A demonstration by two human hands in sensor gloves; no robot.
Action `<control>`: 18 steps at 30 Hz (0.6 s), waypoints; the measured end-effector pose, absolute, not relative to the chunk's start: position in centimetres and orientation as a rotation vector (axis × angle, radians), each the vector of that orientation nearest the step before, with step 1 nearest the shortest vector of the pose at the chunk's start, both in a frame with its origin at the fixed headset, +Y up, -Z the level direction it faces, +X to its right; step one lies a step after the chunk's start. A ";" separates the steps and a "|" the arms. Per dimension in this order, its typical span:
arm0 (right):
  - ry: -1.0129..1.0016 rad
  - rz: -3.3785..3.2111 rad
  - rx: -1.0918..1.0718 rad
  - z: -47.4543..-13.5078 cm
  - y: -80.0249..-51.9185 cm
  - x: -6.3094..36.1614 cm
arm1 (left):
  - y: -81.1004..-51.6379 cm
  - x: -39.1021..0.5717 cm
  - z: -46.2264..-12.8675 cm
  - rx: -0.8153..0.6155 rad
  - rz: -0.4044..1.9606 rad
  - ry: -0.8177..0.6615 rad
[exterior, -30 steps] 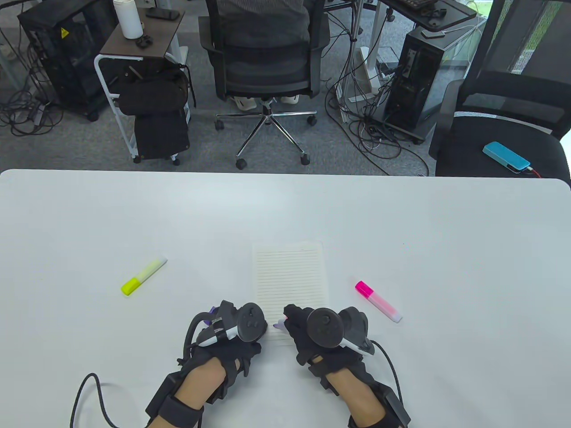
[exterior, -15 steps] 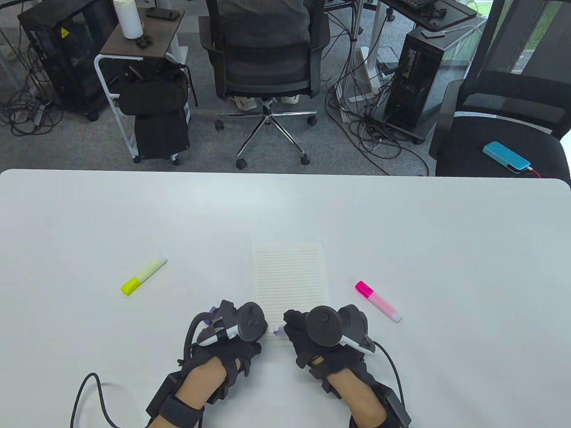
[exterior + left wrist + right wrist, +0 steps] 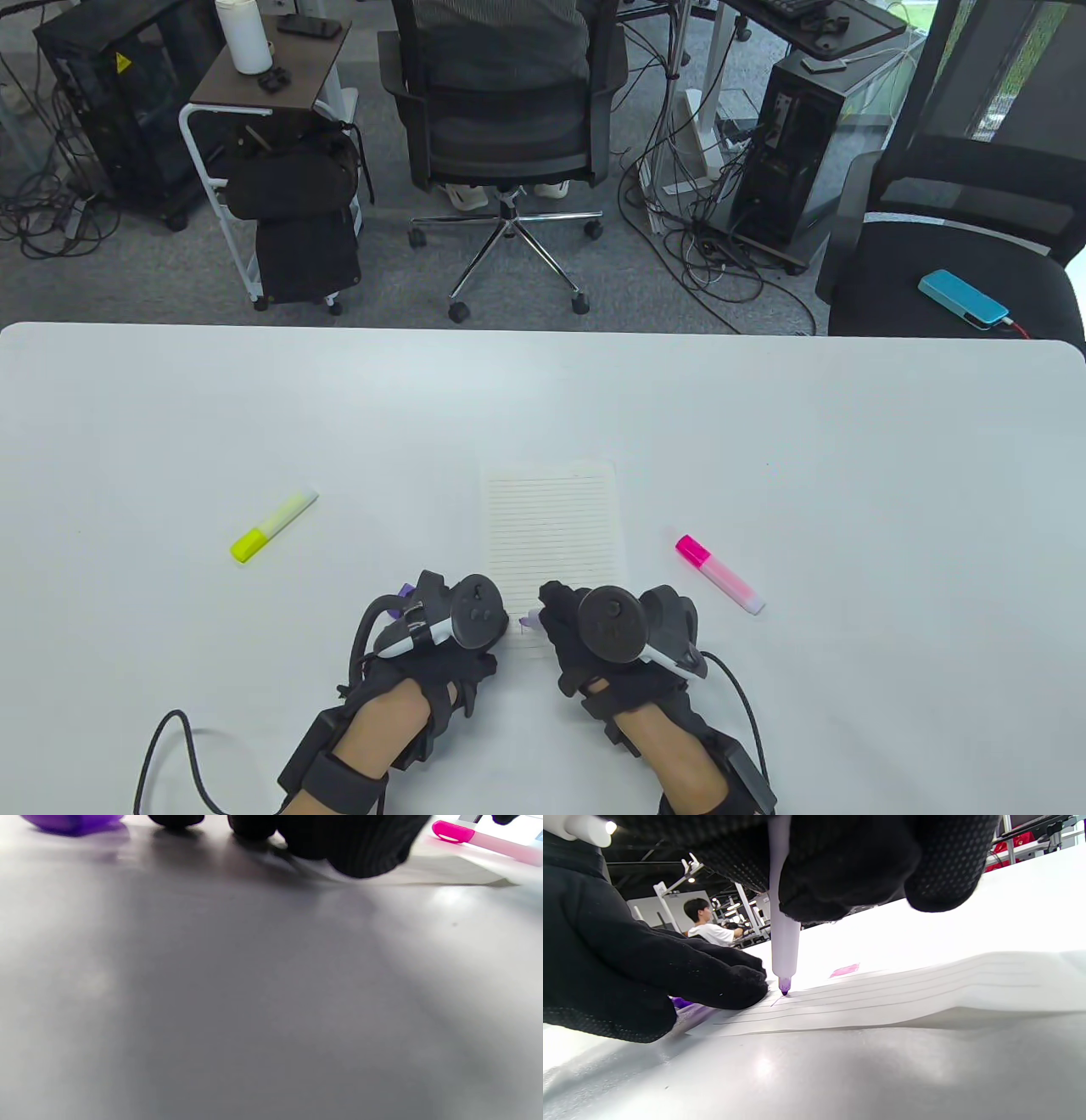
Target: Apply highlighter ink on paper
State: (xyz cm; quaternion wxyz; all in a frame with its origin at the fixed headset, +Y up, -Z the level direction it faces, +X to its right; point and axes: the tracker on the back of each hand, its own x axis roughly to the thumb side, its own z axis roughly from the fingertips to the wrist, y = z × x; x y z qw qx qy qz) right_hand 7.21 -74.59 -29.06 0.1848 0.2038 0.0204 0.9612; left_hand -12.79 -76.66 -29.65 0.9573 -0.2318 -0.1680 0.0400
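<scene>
Lowest in the table view, your right hand [image 3: 594, 632] pinches the purple highlighter [image 3: 783, 942], tip touching the paper [image 3: 551, 526] at its lower left corner. Your left hand [image 3: 433, 632] rests fingers-down on that edge; whether they curl I cannot tell. The purple cap [image 3: 72, 821] lies beside it. The sheet's near edge bows up in the right wrist view: drag hard and I judge it may buckle or slide. Above centre, the paper lies free. The pink highlighter [image 3: 719, 574] sits right, the yellow one [image 3: 273, 525] well left.
</scene>
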 end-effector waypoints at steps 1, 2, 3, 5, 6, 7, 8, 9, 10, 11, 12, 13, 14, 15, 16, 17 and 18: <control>0.061 2.718 0.560 -29.1 -74.5 7.3 | -76.7 -12.8 -29.7 -0.471 0.082 -0.341; 0.069 2.716 0.546 -29.1 -74.5 7.4 | -76.7 -12.8 -29.7 -0.472 0.084 -0.341; 0.076 2.714 0.529 -29.1 -74.5 7.6 | -76.7 -12.8 -29.7 -0.472 0.084 -0.341; 0.083 2.714 0.500 -29.2 -74.5 7.8 | -76.7 -12.8 -29.7 -0.472 0.085 -0.341; 0.085 2.714 0.483 -29.2 -74.5 7.9 | -76.7 -12.8 -29.7 -0.473 0.086 -0.340; 0.089 2.716 0.462 -29.2 -74.5 8.0 | -76.7 -12.8 -29.7 -0.474 0.086 -0.340; 0.092 2.714 0.456 -29.2 -74.5 8.0 | -76.7 -12.8 -29.7 -0.474 0.086 -0.340; 0.094 2.714 0.451 -29.2 -74.5 8.0 | -76.7 -12.8 -29.7 -0.474 0.087 -0.340; 0.094 2.713 0.449 -29.1 -74.4 8.0 | -76.7 -12.9 -29.7 -0.475 0.088 -0.340; 0.094 2.714 0.447 -29.1 -74.4 8.0 | -76.7 -12.9 -29.7 -0.476 0.089 -0.340; 0.095 2.714 0.444 -29.1 -74.4 8.0 | -76.7 -12.9 -29.7 -0.476 0.089 -0.340; 0.097 2.712 0.438 -29.1 -74.4 8.0 | -76.7 -12.9 -29.7 -0.476 0.090 -0.340; 0.097 2.710 0.429 -29.1 -74.4 8.1 | -76.7 -12.9 -29.7 -0.476 0.090 -0.339; 0.095 2.711 0.422 -29.1 -74.4 8.1 | -76.7 -12.9 -29.7 -0.476 0.091 -0.339; 0.094 2.712 0.419 -29.1 -74.4 8.1 | -76.7 -12.9 -29.7 -0.477 0.091 -0.339; 0.094 2.714 0.414 -29.1 -74.3 8.1 | -76.7 -12.9 -29.7 -0.477 0.092 -0.339; 0.095 2.713 0.413 -29.1 -74.4 8.2 | -76.7 -12.9 -29.7 -0.477 0.091 -0.339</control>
